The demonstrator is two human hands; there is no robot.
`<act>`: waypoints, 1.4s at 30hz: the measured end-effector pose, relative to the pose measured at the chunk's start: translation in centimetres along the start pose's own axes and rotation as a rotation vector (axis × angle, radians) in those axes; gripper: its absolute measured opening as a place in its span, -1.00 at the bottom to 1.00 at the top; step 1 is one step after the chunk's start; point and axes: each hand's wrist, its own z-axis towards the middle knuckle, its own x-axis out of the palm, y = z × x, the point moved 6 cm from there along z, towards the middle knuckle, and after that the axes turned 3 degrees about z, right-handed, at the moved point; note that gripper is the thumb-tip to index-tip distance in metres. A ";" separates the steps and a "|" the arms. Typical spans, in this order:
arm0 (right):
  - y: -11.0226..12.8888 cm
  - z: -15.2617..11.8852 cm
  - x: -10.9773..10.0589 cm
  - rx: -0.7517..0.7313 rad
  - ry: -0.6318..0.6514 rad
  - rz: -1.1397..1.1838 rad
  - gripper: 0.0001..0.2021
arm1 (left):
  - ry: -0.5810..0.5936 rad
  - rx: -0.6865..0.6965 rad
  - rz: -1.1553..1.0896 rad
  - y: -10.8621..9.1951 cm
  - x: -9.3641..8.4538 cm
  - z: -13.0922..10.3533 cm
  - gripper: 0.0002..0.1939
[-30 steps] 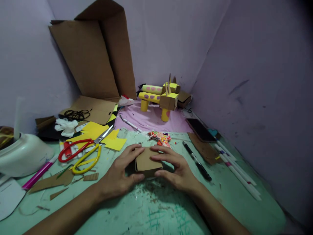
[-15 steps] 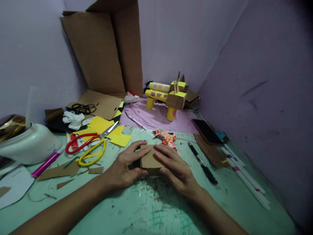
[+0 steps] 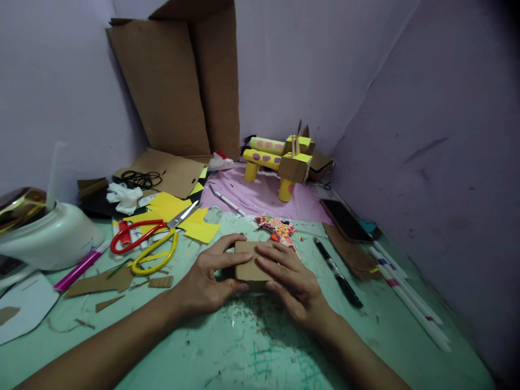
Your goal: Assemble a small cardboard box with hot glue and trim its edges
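Between my two hands, low over the green table, is a small brown cardboard box (image 3: 248, 271). My left hand (image 3: 213, 273) grips its left side, with thumb at the near lower edge and fingers at the top and far edge. From the right, my right hand (image 3: 290, 279) holds it too, fingers laid over the top and thumb along the near face. Its right end is covered by those fingers. Just behind the box lies a red floral-patterned piece (image 3: 278, 226). Scissors (image 3: 166, 233) with one red and one yellow handle rest left of my left hand.
Yellow paper pieces (image 3: 203, 232), cardboard scraps (image 3: 108, 280) and a purple marker (image 3: 79, 270) lie left, beside a white pot (image 3: 60, 238). A black pen (image 3: 337, 273), phone (image 3: 345, 219) and white sticks (image 3: 414, 303) are right. Yellow spotted cardboard animals (image 3: 280, 160) stand behind on pink cloth (image 3: 231, 187).
Both hands keep the same hold on the cardboard box. The whole view has shifted slightly, with things sitting a little further right in the picture.
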 end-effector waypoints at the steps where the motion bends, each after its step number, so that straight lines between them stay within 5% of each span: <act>1: 0.0 0.1 0.0 -0.001 -0.003 0.003 -0.47 | -0.005 -0.002 0.007 0.0 -0.1 0.0 -0.48; 12: -2.0 -0.2 -0.4 0.292 -0.221 0.302 -0.63 | -0.008 -0.031 0.079 0.2 -0.6 0.1 -0.56; 16: -3.0 -0.4 -0.2 0.376 -0.312 0.448 -0.52 | -0.023 -0.026 0.088 0.8 -0.6 -0.3 -0.56; 30: -2.3 0.2 -0.7 0.364 -0.207 0.276 -0.60 | 0.007 -0.055 0.139 2.0 -0.5 -0.9 -0.59; 42: -2.6 -0.1 -0.1 0.466 -0.218 0.408 -0.46 | 0.044 -0.001 0.132 0.1 -0.6 -0.1 -0.51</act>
